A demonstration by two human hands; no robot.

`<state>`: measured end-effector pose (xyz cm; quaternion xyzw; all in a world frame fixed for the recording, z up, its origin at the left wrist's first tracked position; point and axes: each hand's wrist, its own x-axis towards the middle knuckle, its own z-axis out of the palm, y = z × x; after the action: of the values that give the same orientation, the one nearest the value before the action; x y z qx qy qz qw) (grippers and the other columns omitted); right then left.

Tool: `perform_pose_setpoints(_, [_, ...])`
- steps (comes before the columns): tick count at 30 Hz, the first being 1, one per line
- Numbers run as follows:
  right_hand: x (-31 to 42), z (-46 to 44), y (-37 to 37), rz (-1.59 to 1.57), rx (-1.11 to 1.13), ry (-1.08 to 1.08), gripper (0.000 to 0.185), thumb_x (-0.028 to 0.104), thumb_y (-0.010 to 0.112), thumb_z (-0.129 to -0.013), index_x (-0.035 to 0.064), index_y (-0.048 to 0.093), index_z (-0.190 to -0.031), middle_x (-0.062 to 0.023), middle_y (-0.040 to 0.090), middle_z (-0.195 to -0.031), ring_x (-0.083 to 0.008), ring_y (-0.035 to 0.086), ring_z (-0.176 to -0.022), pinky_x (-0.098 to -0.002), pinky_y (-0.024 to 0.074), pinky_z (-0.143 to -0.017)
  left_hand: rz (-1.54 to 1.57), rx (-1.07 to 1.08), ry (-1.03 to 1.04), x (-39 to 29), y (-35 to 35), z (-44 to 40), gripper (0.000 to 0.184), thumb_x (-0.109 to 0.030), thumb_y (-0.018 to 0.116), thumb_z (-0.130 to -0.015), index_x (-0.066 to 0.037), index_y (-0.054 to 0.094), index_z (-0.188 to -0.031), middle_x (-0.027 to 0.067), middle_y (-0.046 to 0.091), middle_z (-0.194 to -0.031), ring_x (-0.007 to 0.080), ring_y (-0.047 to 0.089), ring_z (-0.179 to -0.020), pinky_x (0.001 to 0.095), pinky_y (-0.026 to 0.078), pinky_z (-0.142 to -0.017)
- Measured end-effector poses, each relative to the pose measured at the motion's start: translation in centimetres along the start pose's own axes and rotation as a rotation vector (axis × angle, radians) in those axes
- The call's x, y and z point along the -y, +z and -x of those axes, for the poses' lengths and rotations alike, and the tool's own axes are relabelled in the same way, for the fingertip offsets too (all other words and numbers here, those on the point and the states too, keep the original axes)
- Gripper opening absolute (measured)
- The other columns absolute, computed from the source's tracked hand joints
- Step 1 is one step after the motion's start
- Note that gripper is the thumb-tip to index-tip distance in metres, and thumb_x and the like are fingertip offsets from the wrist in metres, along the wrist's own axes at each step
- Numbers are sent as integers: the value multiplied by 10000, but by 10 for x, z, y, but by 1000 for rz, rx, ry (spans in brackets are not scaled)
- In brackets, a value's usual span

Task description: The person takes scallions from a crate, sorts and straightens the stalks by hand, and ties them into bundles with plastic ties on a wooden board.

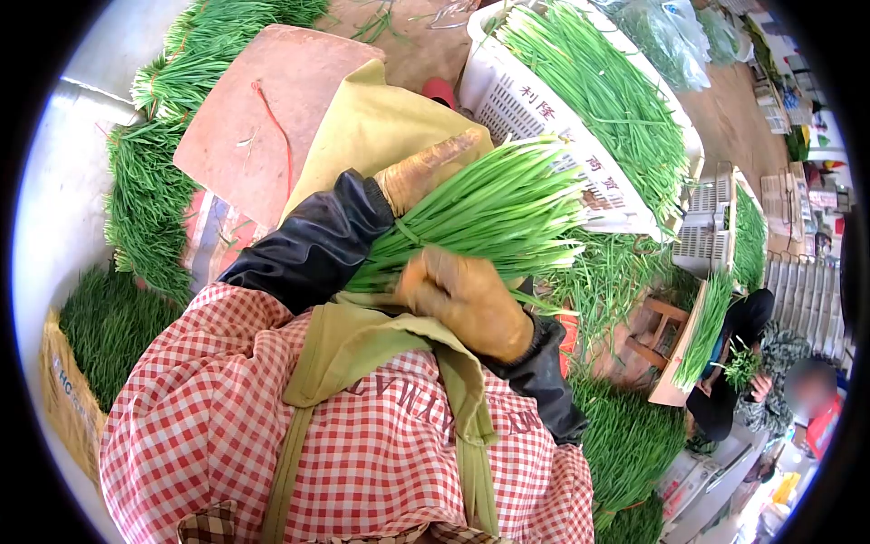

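A bundle of garlic chives [494, 204] lies across my lap, its pale stem ends toward the right. A narrow band [408, 230] crosses it near my left wrist. My left hand [430, 168], in a stained tan glove, is closed against the bundle's far side, its underside fingers hidden by the stalks. On the near side, my gloved right hand [467, 299] is curled with the fingers closed, slightly blurred by motion. Whatever is pinched in it is hidden. A yellow-green apron [381, 122] covers my lap under the bundle.
A white crate [535, 113] of chives stands ahead right; another crate [702, 222] is beyond it. A board [263, 113] with red string [272, 118] lies ahead left. Chive piles [145, 208] line the left. A seated person [770, 381] holds greens at right beside a wooden stand [666, 335].
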<state>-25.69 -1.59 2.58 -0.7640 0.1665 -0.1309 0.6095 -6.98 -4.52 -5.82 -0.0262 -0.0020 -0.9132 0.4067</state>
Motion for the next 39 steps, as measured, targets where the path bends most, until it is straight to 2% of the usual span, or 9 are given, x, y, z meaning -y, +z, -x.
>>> perform_pose_setpoints(2, [6,22,-20,-90,31,-29,72,109,597,-874,43,575,-893,-62,593,-749,-157,591,-694,-304,468,-600,-607,-106,99,-1,-4,6,578,-353,524,-936,-48,355,-1398,50,460,-1375,143,434,-1244,349,168,-1164])
perform_pose_setpoints(4, [-2,71,-40,-562,-461,-23,87,100,612,-882,53,578,-946,-77,599,-786,-152,592,-716,-269,473,-589,-1212,-218,199,1,-1,9,608,-332,570,-917,-41,345,-1402,58,441,-1393,139,426,-1254,349,194,-1156])
perform_pose_setpoints(6, [-27,97,-80,-530,-810,-23,157,28,597,-874,30,568,-1028,-89,619,-931,-133,582,-768,-266,496,-682,-518,-412,-26,5,20,2,624,-259,663,-850,-25,401,-1367,91,498,-1334,152,487,-1192,333,332,-1079])
perform_pose_setpoints(8, [-48,106,-93,200,-1100,331,331,7,574,-874,16,559,-1205,-85,597,-1107,-139,547,-925,-280,460,-848,-733,-346,-71,10,27,-10,597,-249,668,-833,-16,442,-1333,101,544,-1267,157,524,-1137,322,391,-1009])
perform_pose_setpoints(16, [-53,74,-47,543,-636,166,328,131,565,-896,84,592,-1219,-156,544,-1284,-301,496,-1191,-384,337,-1039,-589,-622,162,-3,-7,5,299,-192,589,-802,0,617,-1030,96,643,-998,133,598,-831,284,503,-756])
perform_pose_setpoints(24, [-112,153,-39,-108,-1297,284,314,153,523,-953,-34,552,-1202,-119,574,-1219,-163,520,-1115,-303,404,-972,-665,-533,318,-3,-17,2,336,-236,599,-810,-7,627,-1054,70,646,-986,174,602,-765,251,505,-697])
perform_pose_setpoints(26, [-93,142,-42,31,-1219,145,308,155,534,-949,-24,560,-1198,-102,587,-1202,-145,516,-1108,-278,400,-964,-612,-164,355,-6,-34,7,382,-309,614,-827,-10,627,-1063,64,641,-984,153,595,-768,247,499,-702])
perform_pose_setpoints(32, [-16,48,-87,748,-905,-126,304,181,553,-892,-2,629,-1123,-193,573,-1214,-315,509,-1158,-402,347,-1007,-710,-419,289,2,-28,4,312,-355,585,-851,-66,602,-966,53,619,-896,151,581,-794,275,495,-747])
perform_pose_setpoints(39, [-60,13,-103,414,-637,10,190,29,668,-786,50,620,-968,-175,553,-1233,-292,490,-1180,-379,344,-1019,-577,-611,206,7,7,0,274,-276,551,-843,-39,617,-964,87,640,-867,175,597,-730,297,508,-703])
